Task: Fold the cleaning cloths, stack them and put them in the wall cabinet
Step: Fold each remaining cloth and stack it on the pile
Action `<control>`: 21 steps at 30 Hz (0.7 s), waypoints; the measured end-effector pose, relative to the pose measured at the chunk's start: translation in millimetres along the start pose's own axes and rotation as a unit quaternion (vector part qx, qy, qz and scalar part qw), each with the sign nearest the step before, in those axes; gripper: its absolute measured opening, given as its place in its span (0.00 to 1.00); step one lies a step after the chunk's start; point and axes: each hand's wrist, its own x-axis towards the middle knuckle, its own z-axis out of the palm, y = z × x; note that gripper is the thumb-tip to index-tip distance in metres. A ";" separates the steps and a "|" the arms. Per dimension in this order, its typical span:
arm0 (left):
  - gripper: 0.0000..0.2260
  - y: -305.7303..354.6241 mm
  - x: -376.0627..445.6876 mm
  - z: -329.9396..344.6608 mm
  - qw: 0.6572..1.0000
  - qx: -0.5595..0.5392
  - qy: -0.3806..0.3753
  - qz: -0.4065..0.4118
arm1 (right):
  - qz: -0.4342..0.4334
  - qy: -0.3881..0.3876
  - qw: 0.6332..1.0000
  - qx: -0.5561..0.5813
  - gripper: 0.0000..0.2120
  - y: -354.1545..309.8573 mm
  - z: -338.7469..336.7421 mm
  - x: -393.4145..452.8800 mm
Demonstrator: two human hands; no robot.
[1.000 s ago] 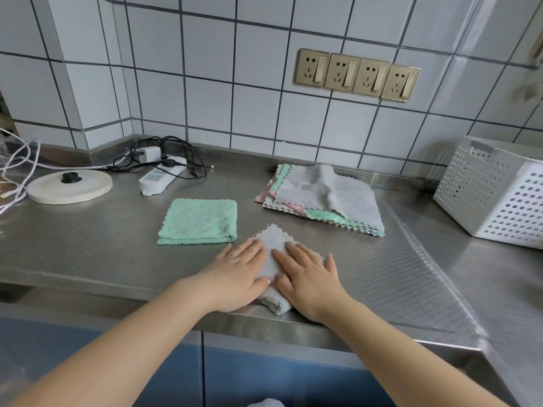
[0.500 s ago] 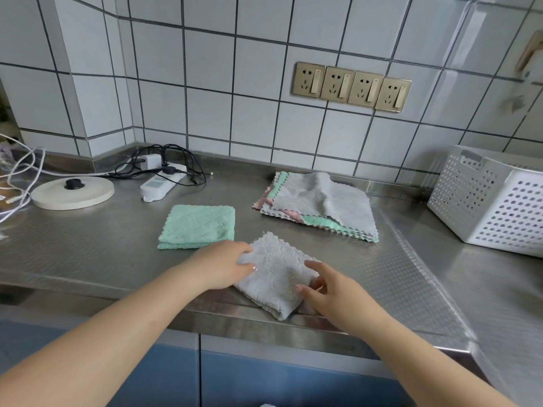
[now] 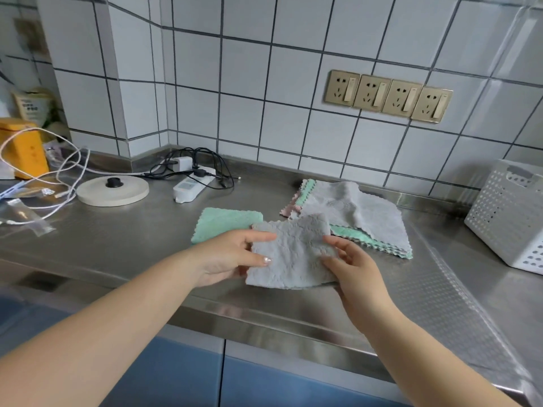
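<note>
Left hand (image 3: 227, 257) pinches the left edge of the folded grey cloth (image 3: 291, 254), thumb on top, fingers under. Right hand (image 3: 349, 262) grips the cloth's right edge the same way. Cloth sits centre frame, lifted off the steel counter (image 3: 117, 245), slightly tilted, sagging at its lower edge. Folded green cloth (image 3: 223, 220) lies flat on the counter just behind the left hand, partly hidden by the grey one. Pile of unfolded cloths (image 3: 361, 218) right of centre, grey on top, green and pink edges showing under it, rumpled. White perforated basket (image 3: 508, 218) at right edge. Power strip (image 3: 191, 186) with black cables and a round cream base (image 3: 113, 190) upper left on the counter. Four gold wall sockets (image 3: 388, 96) on the tiles, upper right. Wall cabinet not visible.
</note>
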 end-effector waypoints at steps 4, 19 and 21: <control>0.17 16.9 2.5 -35.5 0.995 0.012 0.094 0.040 | -0.027 -0.044 0.997 -0.049 0.14 -15.3 33.2 27.5; 0.21 -12.5 46.6 -111.8 0.944 0.247 0.219 -0.005 | -0.041 -0.099 0.935 -0.339 0.18 1.2 118.1 112.8; 0.21 -16.2 48.7 -113.1 0.941 0.264 0.212 -0.013 | -0.043 -0.104 0.927 -0.357 0.18 7.5 118.7 115.3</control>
